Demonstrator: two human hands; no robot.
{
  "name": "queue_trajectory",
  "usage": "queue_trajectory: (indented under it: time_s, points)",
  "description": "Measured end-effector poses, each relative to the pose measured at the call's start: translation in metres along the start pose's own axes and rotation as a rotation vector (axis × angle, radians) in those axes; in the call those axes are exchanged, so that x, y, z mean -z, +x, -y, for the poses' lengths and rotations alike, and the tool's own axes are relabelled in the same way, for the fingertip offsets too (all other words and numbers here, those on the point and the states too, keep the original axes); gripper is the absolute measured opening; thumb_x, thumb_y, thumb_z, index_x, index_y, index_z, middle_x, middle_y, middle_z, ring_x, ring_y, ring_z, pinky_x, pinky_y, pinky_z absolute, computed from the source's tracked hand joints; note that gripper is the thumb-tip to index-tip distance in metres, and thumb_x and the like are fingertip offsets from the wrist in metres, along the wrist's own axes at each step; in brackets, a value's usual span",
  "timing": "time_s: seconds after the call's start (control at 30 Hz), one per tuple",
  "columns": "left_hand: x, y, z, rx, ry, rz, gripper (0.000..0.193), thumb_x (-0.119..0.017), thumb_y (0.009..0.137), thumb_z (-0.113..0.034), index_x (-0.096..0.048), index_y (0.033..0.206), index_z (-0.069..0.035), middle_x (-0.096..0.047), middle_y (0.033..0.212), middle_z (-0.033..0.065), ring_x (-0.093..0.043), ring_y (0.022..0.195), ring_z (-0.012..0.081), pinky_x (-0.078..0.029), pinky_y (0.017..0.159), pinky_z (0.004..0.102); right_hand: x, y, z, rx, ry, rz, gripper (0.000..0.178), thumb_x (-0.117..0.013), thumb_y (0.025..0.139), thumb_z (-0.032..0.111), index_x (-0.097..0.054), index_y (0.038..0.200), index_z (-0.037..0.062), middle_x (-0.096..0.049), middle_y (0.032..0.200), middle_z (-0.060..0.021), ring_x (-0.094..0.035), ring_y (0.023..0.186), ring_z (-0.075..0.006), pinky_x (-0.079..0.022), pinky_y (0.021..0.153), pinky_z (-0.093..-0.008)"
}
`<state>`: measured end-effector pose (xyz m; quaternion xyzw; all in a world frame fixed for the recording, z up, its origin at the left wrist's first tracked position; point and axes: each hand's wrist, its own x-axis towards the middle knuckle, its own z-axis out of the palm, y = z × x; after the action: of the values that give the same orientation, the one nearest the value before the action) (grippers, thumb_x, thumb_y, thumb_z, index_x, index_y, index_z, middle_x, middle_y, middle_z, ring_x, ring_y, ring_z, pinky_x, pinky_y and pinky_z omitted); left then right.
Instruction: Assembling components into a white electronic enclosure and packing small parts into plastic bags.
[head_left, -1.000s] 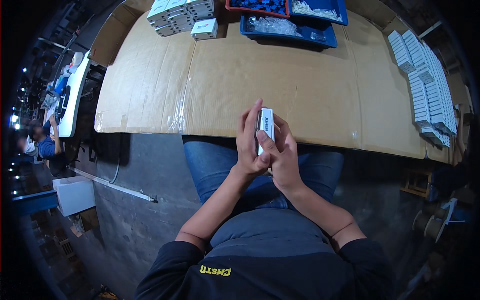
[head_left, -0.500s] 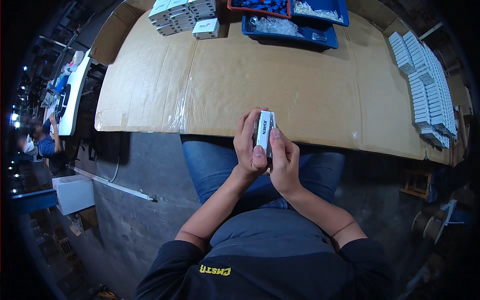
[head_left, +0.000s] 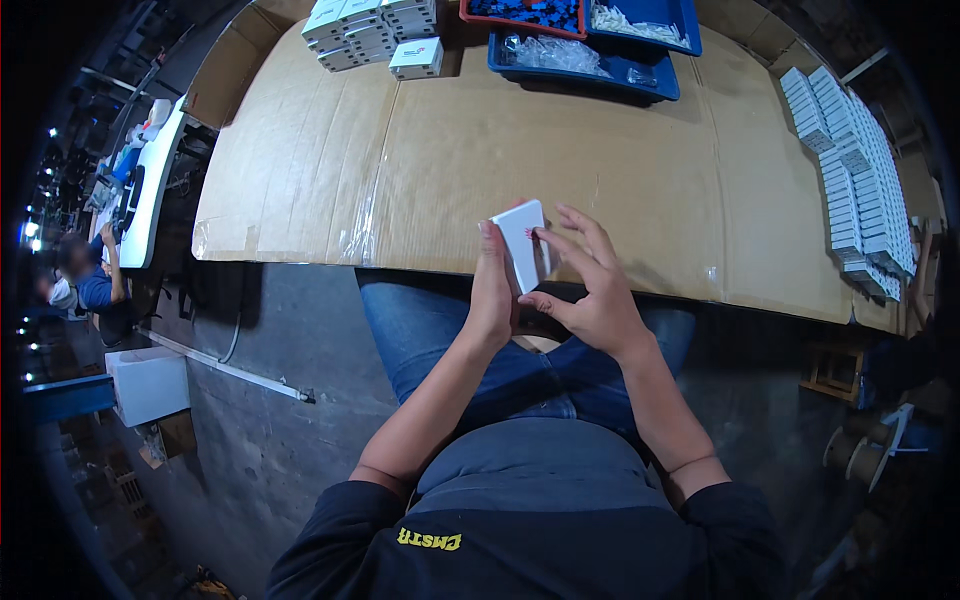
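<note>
A small flat white box (head_left: 522, 225) with a red mark on its face is tilted upright just over the near edge of the table. My left hand (head_left: 492, 290) is closed around its left side, the thumb lying along the edge. On the other side my right hand (head_left: 600, 290) has its fingers spread. Its index fingertip meets or nearly meets the marked face, and its thumb tip is by the lower corner. The box's right edge is smeared by motion, and its back is hidden.
Stacked white boxes (head_left: 365, 35) and a single white box (head_left: 416, 58) are at the far left. Blue trays (head_left: 590, 82) and a red tray (head_left: 525, 22) hold small parts. Rows of white pieces (head_left: 850, 180) line the right. Another person (head_left: 90, 285) sits far left.
The white box has turned from its narrow side to its broad, marked face. My right hand has loosened, spread its fingers and shifted right; my left hand still grips the box.
</note>
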<state>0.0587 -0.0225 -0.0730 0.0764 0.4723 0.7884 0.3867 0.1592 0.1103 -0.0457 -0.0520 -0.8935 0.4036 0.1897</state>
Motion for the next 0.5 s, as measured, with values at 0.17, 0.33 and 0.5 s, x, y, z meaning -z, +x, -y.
queue_trajectory:
  time_s: [0.17,0.33,0.5]
  points:
    - [-0.02,-0.013,-0.015,0.408,-0.144,0.119,0.075,-0.028,0.104,-0.071,-0.044,0.15,-0.014,-0.061,0.135,0.0138,-0.066,0.119,0.0278,-0.06,0.094,0.0412,0.008,0.013,-0.009,0.344,-0.12,-0.132,0.075,-0.082,0.081,0.05,-0.062,0.132,-0.0005,-0.053,0.147,-0.0238,-0.057,0.132,-0.0405,-0.047,0.11,-0.0519]
    - [-0.026,-0.015,-0.015,0.38,-0.163,0.143,0.075,-0.028,0.104,-0.071,-0.042,0.15,-0.013,-0.06,0.135,0.0158,-0.066,0.119,0.0292,-0.061,0.093,0.0421,0.012,0.015,-0.013,0.521,-0.08,-0.153,0.076,-0.084,0.079,0.048,-0.062,0.132,-0.0021,-0.062,0.137,-0.0262,-0.062,0.125,-0.0437,-0.049,0.108,-0.0521]
    - [-0.026,-0.018,-0.017,0.392,-0.168,0.159,0.076,-0.029,0.105,-0.07,-0.039,0.153,-0.012,-0.058,0.138,0.0171,-0.064,0.123,0.0301,-0.059,0.098,0.0432,0.009,0.016,-0.015,0.537,-0.001,-0.181,0.074,-0.084,0.08,0.045,-0.063,0.131,-0.0045,-0.061,0.137,-0.0285,-0.062,0.123,-0.046,-0.05,0.105,-0.0514]
